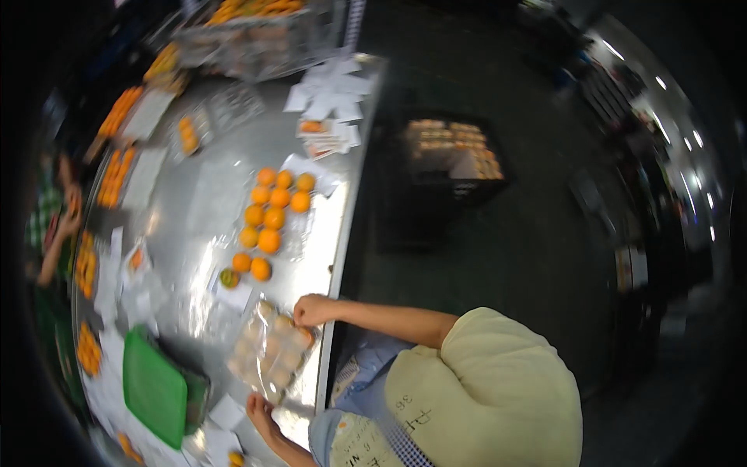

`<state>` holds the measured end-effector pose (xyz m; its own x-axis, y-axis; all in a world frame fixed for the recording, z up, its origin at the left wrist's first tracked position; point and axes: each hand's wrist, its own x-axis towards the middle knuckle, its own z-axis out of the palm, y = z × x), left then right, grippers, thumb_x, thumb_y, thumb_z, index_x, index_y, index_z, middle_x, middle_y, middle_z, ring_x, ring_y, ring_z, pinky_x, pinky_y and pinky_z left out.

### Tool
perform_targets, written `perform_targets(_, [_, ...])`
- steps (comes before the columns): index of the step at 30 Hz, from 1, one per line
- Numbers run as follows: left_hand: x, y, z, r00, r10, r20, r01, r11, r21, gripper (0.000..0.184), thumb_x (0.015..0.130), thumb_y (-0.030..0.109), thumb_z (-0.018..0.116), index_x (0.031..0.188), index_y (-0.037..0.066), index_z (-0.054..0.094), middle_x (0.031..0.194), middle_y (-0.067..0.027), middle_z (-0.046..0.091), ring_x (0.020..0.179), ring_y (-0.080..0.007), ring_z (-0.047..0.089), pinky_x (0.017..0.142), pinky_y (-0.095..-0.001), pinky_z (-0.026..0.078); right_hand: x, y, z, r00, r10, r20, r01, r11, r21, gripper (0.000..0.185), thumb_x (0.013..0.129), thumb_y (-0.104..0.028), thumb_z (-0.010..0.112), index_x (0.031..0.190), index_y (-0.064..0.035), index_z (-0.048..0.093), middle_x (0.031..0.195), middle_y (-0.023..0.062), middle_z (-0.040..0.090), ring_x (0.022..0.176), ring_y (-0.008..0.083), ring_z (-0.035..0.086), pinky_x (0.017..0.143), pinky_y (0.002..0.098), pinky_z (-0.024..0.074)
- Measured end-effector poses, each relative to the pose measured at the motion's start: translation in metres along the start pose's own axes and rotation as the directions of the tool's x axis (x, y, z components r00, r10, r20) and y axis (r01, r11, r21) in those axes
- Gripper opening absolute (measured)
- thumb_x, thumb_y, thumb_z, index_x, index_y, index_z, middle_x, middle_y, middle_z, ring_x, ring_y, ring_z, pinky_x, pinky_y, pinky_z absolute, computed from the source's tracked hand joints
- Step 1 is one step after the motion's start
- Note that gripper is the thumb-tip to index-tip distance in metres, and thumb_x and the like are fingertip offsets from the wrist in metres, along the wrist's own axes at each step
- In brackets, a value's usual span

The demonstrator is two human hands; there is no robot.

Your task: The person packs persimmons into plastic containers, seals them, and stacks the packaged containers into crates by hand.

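Observation:
A clear plastic bag (271, 352) of round, pale-looking pieces lies on the metal table near its edge, with an orange patch at its right side. My right hand (315, 310) is closed at the bag's upper right corner, fingers pinched on the plastic. At the bag's lower end, my left hand (261, 406) has its fingers bent together on the corner; the fingertips are partly blurred. Farther up, oranges (273, 218) sit in rough rows, some on clear plastic. A partly green fruit (229, 278) rests near a white paper.
A green lid (156, 387) tops a container at lower left. White cards (333, 93) are piled near the table's far end, below a clear crate (272, 47). A co-worker's hands (70, 210) show across the table (210, 175). A black crate (455, 152) stands beyond the edge.

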<state>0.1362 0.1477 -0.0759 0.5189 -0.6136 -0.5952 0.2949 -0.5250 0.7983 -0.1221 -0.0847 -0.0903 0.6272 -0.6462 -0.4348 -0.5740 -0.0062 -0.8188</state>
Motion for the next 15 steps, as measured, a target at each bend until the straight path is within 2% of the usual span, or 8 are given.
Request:
perform_targets(1, [-0.006,0.004,0.002,0.999,0.026,0.044,-0.026,1.000,0.000,0.011,0.083,0.013,0.057,0.075,0.013,0.051,0.069,0.0058,0.047,0.064,-0.0052,0.045,0.058,-0.0204,0.038,-0.019,-0.001,0.000,0.999,0.042,-0.017,-0.041,0.998,0.044,0.023,0.074,-0.025,0.063,0.085,-0.0079,0.073,0.081,0.0103,0.071,0.074,0.0214,0.067,0.068,0.0332,0.0516])
perform_targets(3, [-0.020,0.009,0.011,0.983,0.124,0.135,-0.117,0.992,-0.052,0.017,0.083,0.014,0.059,0.072,0.010,0.047,0.070,0.0045,0.047,0.064,-0.0048,0.042,0.058,-0.0193,0.035,-0.063,-0.005,-0.005,0.996,-0.012,-0.088,0.010,1.000,-0.017,0.025,0.078,-0.027,0.063,0.090,-0.0061,0.070,0.076,0.0088,0.068,0.070,0.0200,0.064,0.063,0.0335,0.0485])
perform_targets(4, [0.007,-0.022,-0.021,0.909,0.205,0.364,-0.218,0.976,-0.006,0.021,0.089,0.024,0.059,0.101,0.008,0.057,0.094,-0.0026,0.059,0.086,-0.0160,0.058,0.076,-0.0295,0.048,-0.083,0.003,0.001,0.980,-0.085,-0.177,0.089,0.996,0.017,0.023,0.081,-0.024,0.062,0.091,-0.0037,0.068,0.075,0.0082,0.066,0.069,0.0188,0.062,0.062,0.0324,0.0469])
perform_targets(6, [-0.024,0.013,-0.013,0.971,-0.003,0.241,-0.076,0.945,0.318,0.075,0.077,0.021,0.071,0.142,0.005,0.036,0.126,-0.0159,0.056,0.110,-0.0200,0.055,0.099,-0.0347,0.040,-0.115,0.014,0.009,0.959,-0.160,-0.232,0.196,0.971,0.140,0.017,0.085,-0.018,0.059,0.091,-0.0021,0.065,0.079,0.0078,0.066,0.071,0.0168,0.061,0.063,0.0307,0.0467])
perform_targets(9, [0.019,-0.028,-0.029,0.917,-0.172,0.360,0.146,0.984,0.098,0.065,0.083,0.018,0.063,0.140,0.003,0.037,0.124,-0.0158,0.057,0.115,-0.0257,0.052,0.100,-0.0388,0.039,-0.170,0.013,0.009,0.919,-0.201,-0.340,0.281,0.938,0.204,0.014,0.088,-0.014,0.058,0.092,-0.0016,0.063,0.084,0.0068,0.065,0.075,0.0153,0.061,0.065,0.0298,0.0472])
perform_targets(12, [0.008,-0.019,0.007,0.898,-0.150,0.413,0.228,0.962,-0.148,0.067,0.081,0.019,0.066,0.139,0.000,0.037,0.128,-0.0182,0.052,0.117,-0.0299,0.051,0.100,-0.0416,0.040,-0.218,0.024,0.000,0.885,-0.163,-0.437,0.288,0.928,0.238,0.018,0.085,-0.018,0.061,0.091,-0.0010,0.064,0.082,0.0086,0.067,0.073,0.0162,0.063,0.066,0.0302,0.0487])
perform_targets(13, [-0.012,-0.004,0.039,0.871,-0.194,0.451,0.335,0.906,-0.259,0.071,0.081,0.021,0.068,0.139,-0.002,0.035,0.134,-0.0204,0.046,0.118,-0.0339,0.050,0.102,-0.0442,0.039,-0.232,0.035,0.000,0.870,-0.161,-0.465,0.298,0.925,0.238,0.021,0.086,-0.020,0.061,0.092,-0.0005,0.064,0.080,0.0090,0.066,0.073,0.0165,0.063,0.065,0.0308,0.0483])
perform_targets(15, [-0.034,0.007,0.090,0.853,-0.258,0.453,0.225,0.966,0.126,0.073,0.082,0.023,0.067,0.140,-0.004,0.031,0.138,-0.0225,0.040,0.119,-0.0355,0.049,0.102,-0.0444,0.039,-0.261,0.057,-0.001,0.869,-0.104,-0.483,0.256,0.931,0.261,0.022,0.086,-0.022,0.061,0.090,-0.0002,0.063,0.078,0.0099,0.066,0.071,0.0180,0.062,0.064,0.0319,0.0477])
